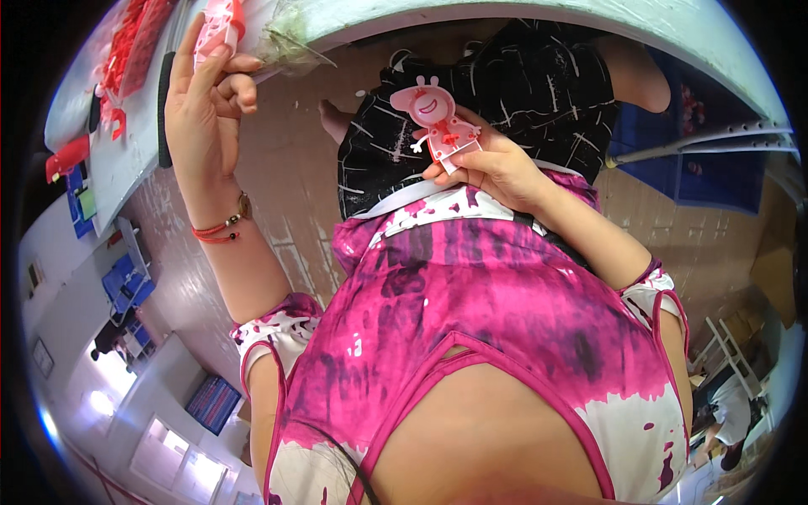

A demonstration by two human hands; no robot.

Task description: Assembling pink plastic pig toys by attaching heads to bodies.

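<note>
My right hand (501,168) is in front of my lap, thumb and fingers closed on a pig-shaped plastic figure (438,126). The figure is pink with a hollow, shell-like head, red parts on its body and a white piece at its lower end. Raised at the upper left, by the table edge, my left hand (210,101) grips a pink and red plastic piece (220,29) between thumb and forefinger. Its other fingers are loosely curled. The top of that piece is cut off by the picture's edge, so its full shape is hidden.
A white table (370,23) curves along the top, with a clear plastic bag (290,42) at its edge. Red plastic parts (126,67) lie at the far left. Below the table on the right stands a blue crate (656,160) beside metal legs. Another person (730,412) is at lower right.
</note>
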